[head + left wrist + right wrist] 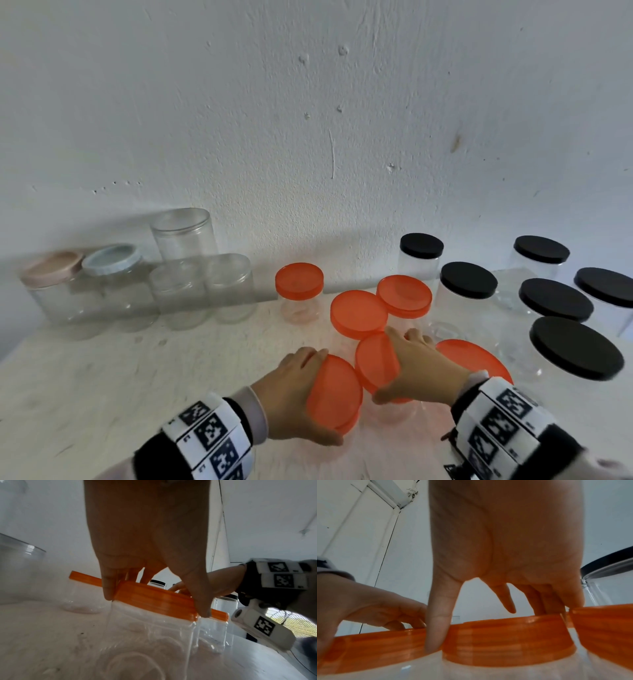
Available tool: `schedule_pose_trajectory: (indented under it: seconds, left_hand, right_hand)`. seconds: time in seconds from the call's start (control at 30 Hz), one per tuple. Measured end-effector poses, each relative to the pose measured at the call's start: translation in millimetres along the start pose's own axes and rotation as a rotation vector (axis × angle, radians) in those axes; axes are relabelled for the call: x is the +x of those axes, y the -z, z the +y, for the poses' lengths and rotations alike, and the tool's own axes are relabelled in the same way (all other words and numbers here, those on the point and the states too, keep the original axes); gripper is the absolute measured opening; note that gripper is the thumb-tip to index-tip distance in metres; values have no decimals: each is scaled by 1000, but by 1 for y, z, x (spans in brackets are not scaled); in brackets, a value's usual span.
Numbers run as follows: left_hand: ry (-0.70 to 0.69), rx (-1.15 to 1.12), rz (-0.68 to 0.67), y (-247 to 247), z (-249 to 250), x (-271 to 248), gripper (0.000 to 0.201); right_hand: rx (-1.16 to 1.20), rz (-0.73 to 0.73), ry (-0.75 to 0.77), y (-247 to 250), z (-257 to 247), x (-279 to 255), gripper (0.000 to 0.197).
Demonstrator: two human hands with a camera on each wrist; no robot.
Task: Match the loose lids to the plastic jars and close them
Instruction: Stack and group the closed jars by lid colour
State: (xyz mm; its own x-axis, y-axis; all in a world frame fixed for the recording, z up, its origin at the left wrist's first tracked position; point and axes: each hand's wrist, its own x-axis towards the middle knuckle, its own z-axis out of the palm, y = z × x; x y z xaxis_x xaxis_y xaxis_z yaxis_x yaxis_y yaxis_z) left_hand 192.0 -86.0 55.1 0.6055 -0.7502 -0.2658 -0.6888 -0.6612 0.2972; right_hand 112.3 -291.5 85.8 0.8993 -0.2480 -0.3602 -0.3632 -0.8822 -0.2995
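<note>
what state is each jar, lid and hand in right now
left hand: grips the nearest orange lid, which sits on its jar
right hand: grips the next orange lid, also on a jar
other orange-lidded jars: closed, upright
black-lidded jars: closed, upright
pink-lidded jar: lid on
blue-lidded jar: lid on
three clear jars: cannot tell whether lidded

orange-lidded jars crowd centre; black-lidded jars block right; bare table front left.
</note>
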Motion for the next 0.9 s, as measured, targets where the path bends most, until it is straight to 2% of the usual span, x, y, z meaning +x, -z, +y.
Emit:
schedule_pose_trajectory:
  seconds: [0.1,0.17,0.3,0.4,0.47,0.6,0.9]
  left_hand:
    - [34,-31,70,13,-8,-5,124]
    - [44,-75,170,33,-15,-8,120]
    - [73,-158,444,82,-28,-10,108]
    - [126,-195,566,108,-30,4,98]
    - [160,-214,611,118,-31,21,99]
    - [220,-243,659,122,-32,58,99]
    - [266,-290,626,118,-50,113,93]
  right_hand:
    - [37,24,14,4,-3,-9,114]
    - [77,70,44,15,-4,-18,106]
    - [240,301,89,48,-11,-31,96]
    - [354,471,105,61,-24,-19,94]
    - [377,517,74,61,-35,-2,92]
    - [374,517,7,49,-46,31,93]
    - [359,598,4,37,-44,67,102]
